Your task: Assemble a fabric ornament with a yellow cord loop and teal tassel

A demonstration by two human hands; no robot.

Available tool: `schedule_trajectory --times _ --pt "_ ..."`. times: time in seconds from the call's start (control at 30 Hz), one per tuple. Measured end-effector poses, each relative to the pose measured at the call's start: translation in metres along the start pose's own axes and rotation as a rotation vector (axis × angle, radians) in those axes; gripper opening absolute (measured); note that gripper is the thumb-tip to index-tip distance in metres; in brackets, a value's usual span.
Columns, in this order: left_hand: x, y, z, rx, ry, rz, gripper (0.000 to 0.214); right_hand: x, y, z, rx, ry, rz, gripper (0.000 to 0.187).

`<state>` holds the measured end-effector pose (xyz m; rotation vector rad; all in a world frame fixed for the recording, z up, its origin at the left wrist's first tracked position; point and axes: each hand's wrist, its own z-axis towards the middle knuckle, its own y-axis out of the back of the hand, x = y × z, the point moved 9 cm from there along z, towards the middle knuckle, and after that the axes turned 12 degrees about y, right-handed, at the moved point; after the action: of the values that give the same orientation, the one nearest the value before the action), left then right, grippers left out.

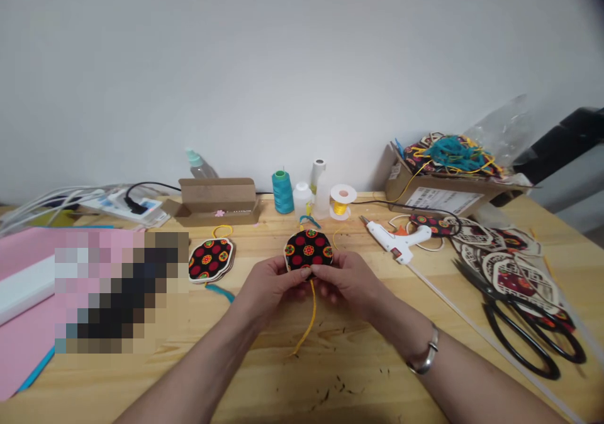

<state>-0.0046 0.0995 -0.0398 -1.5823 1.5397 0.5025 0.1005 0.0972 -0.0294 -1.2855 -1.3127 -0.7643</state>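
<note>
Head view: the left hand (271, 285) and right hand (346, 279) are meeting at centre, both pinching the lower edge of the pad (308, 249), a round piece in black cloth with red dots. The pad is being held tilted up just above the table (283, 380), its top pointing to 12 o'clock. A cord (309, 317), yellow, is hanging from between the fingertips toward 6 o'clock, its end lying on the wood.

Risks, as judged:
- The cord is looking only lightly trapped. Easing the pinch could be letting it slide out of the pad.
- The loose tail is trailing between the forearms, so a wrist shift could be snagging and tugging it.
- The glue gun (396, 238) is lying near, at 2 o'clock of the hands, nozzle toward the spools. If hot, a reach across could be meeting it.
- The scissors (523, 329) are lying at 4 o'clock, well apart.

Surface: pale wood, flecked with small dark scraps at 6 o'clock. A stack (211, 259) of like pads is sitting at 9 o'clock. Spools (282, 192) are standing at 12 o'clock, a carton (443, 188) of pieces at 2 o'clock, and a pink sheet (23, 336) far out at 9 o'clock.

Room: a plain white wall (302, 65) is backing the table.
</note>
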Motion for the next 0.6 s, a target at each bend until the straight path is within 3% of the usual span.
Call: schedule_trajectory --times 0.17,0.3,0.47,0.6 --pt "-0.0008 0.0025 0.0008 -0.022 -0.008 -0.019 0.019 0.0005 0.0013 -0.0037 0.030 0.007 -0.057 0.028" --pt "-0.0036 0.0031 -0.0018 -0.048 -0.027 -0.060 0.015 -0.0030 -0.0051 -0.0076 0.109 0.020 -0.152 0.020" --pt "-0.0038 0.0055 -0.0033 -0.086 -0.038 -0.085 0.014 -0.0023 -0.0007 -0.0077 0.047 0.039 -0.281 0.021" --pt "-0.0036 0.0023 -0.0030 -0.045 -0.042 -0.108 0.012 0.0005 -0.0009 -0.0072 0.048 0.060 -0.294 0.019"
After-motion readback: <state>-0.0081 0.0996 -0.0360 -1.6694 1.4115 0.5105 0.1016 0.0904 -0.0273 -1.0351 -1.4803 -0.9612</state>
